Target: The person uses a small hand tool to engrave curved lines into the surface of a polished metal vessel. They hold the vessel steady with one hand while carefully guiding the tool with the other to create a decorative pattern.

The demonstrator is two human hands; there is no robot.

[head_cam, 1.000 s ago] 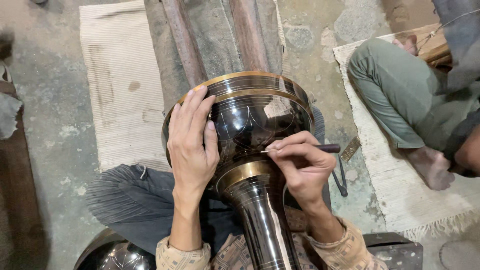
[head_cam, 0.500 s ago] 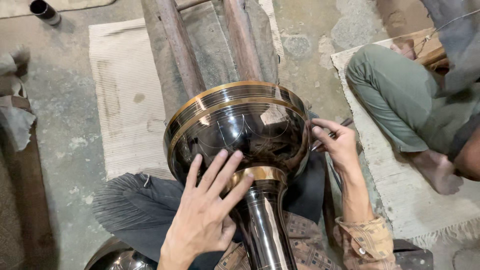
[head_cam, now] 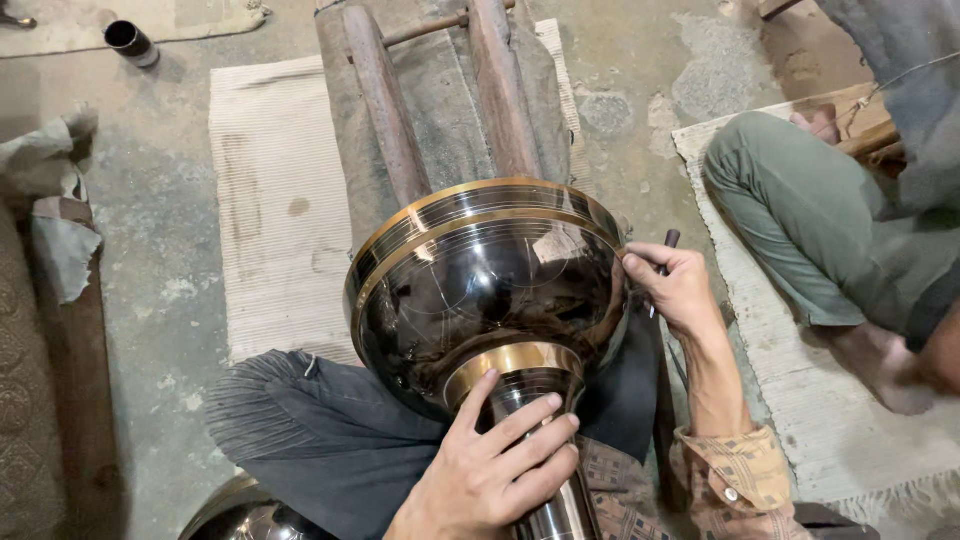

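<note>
Left hand slid down, now gripping vase neck; right hand pinches scriber; seated person beside.

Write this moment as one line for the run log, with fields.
left hand: gripping stem below brass band | right hand: holding dark pointed tool at bowl rim | black metal vessel: lying on wooden rails

The person's left hand and right hand are bare, the right wrist wears a tan patterned sleeve cuff with one button, and dark grey pleated cloth, probably trousers, covers the legs.
</note>
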